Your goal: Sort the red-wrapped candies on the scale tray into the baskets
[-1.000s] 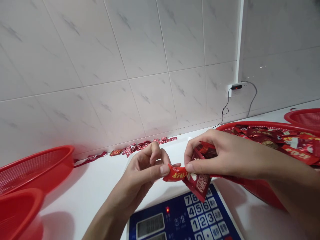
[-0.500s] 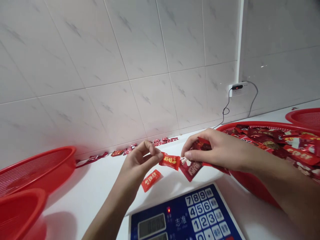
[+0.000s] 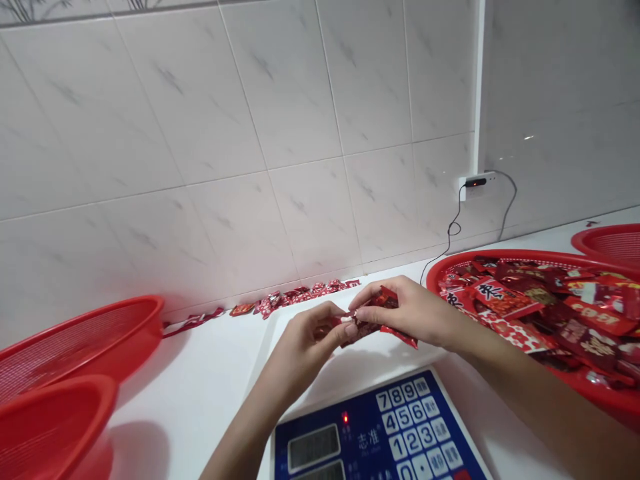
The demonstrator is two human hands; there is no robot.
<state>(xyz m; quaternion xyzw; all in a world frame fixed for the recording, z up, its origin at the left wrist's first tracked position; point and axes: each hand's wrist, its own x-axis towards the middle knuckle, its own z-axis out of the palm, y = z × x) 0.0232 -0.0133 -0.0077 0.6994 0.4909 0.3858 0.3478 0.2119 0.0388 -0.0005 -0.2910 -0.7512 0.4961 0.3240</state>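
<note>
Right above the scale, your left hand (image 3: 313, 343) and right hand (image 3: 407, 313) are together, their fingertips pinching a crumpled dark-red packet (image 3: 365, 330) between them, with a red strip (image 3: 400, 337) sticking out on the right. Your fingers hide most of the packet, so you can't read its print. Under your hands, the digital scale (image 3: 380, 427) sits on the white counter (image 3: 175, 413), its red light lit. To your right, the red basket (image 3: 500, 254) holds a deep heap of packets (image 3: 520, 300), so most of the pile is left to handle. Only a thin line of wrappers (image 3: 295, 297) lies against the tile wall (image 3: 225, 133), beyond the red baskets (image 3: 125, 353) at your left.
</note>
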